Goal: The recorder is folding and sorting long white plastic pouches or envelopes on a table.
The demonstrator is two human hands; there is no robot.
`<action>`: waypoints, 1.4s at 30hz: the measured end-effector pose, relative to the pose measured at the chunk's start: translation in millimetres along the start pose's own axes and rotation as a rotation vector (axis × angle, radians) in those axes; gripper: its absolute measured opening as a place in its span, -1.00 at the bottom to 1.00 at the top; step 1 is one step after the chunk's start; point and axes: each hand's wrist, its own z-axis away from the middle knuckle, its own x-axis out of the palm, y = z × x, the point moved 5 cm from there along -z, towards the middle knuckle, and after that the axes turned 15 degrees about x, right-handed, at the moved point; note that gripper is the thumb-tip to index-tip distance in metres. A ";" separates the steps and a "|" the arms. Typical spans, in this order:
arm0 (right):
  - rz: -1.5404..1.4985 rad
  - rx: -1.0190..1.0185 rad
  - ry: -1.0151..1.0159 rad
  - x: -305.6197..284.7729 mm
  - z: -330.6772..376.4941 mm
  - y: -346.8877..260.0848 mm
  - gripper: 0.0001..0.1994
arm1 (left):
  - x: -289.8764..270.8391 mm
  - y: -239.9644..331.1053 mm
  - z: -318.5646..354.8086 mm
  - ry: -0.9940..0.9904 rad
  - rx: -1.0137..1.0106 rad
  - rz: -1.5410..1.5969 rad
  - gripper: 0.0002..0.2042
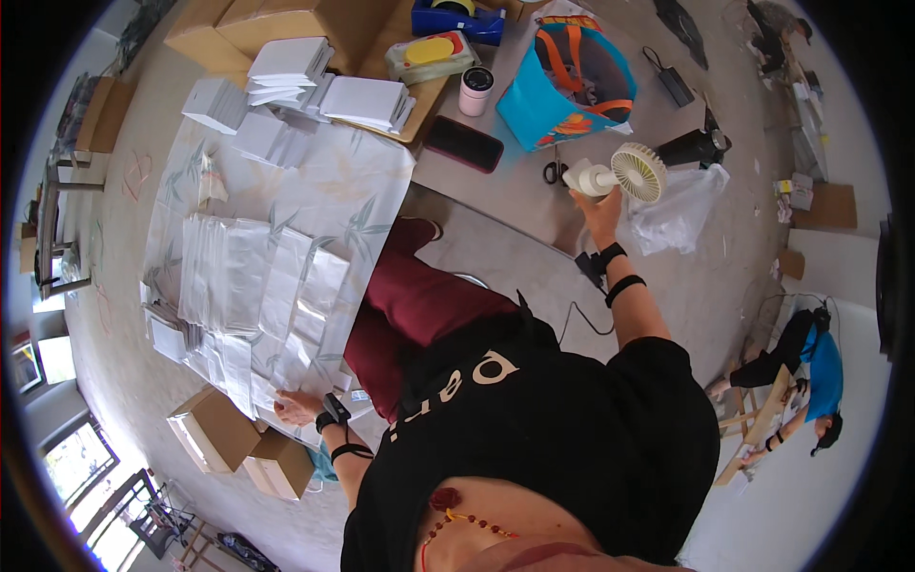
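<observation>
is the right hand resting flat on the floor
No, the right hand is raised and grips the small white handheld fan by its handle.

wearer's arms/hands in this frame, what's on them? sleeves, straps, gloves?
Both hands bare, no gloves. The left hand and right hand each have two black bands: one at the wrist, one slightly up the forearm. The left wrist band carries a small black block. Short black T-shirt sleeves; forearms uncovered.
</observation>
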 end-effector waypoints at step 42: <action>0.047 -0.418 -0.395 118.9 145.0 -92.7 -0.62 | -13.2 -22.2 5.7 0.024 0.006 0.437 -0.45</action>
